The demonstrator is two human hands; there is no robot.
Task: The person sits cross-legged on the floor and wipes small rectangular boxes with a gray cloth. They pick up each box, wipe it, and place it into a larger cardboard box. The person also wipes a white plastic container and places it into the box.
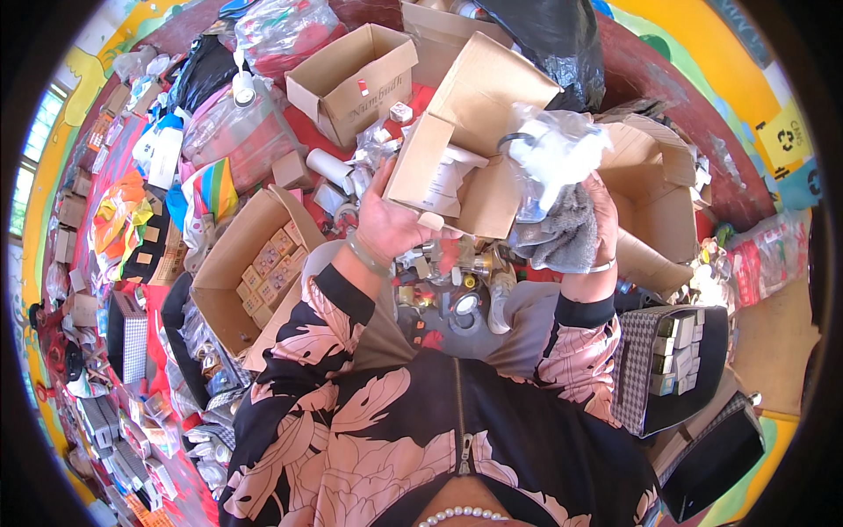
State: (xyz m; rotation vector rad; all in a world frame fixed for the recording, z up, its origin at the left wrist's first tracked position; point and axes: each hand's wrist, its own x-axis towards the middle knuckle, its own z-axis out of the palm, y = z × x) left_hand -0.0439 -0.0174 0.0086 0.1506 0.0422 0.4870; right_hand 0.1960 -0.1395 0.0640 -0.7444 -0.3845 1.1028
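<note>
My left hand [395, 226] is closed on the near left corner of an open brown cardboard box [484, 195], its flaps spread. The box is tilted toward me, and a white printed paper [453, 180] shows inside it. At the box's right side, my right hand [604, 220] is closed round a grey cloth [562, 233]. A clear plastic bag [553, 158] with something white in it sits on top of the cloth, against the box. Most of my right fingers are hidden behind the cloth and bag.
Small boxes fill a carton [230, 285] at my left. Another open carton [351, 83] stands ahead, and a large one [645, 176] to the right. A black-lined bin [702, 386] with small boxes is by my right elbow. Loose items cover the floor between my knees.
</note>
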